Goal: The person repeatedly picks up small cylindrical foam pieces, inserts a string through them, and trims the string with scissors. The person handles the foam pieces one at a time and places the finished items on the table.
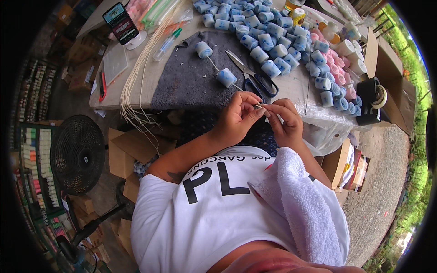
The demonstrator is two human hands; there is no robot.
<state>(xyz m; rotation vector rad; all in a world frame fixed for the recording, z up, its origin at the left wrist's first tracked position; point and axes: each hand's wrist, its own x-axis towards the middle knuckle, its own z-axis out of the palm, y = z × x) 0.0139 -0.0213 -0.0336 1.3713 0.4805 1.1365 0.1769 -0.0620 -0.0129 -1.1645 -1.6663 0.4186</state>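
My left hand [240,116] and my right hand [287,119] meet just off the table's front edge, fingertips pinched together. Between them is a white cord [212,63], its end mostly hidden by the fingers. This cord runs to a blue-and-white cylinder [226,78] and on to a second blue-and-white cylinder [203,50], both lying on a dark grey cloth [182,79]. Scissors [246,68] with dark handles lie partly spread on the cloth, just beyond my fingers, blades pointing away to the left.
Many blue-and-white cylinders [275,29] cover the far table, with pink rolls [334,68] at right. Long cords [139,73] hang over the front edge. A phone [120,22], a red cutter [102,86], a tape dispenser [371,100] and a floor fan [78,154] stand around.
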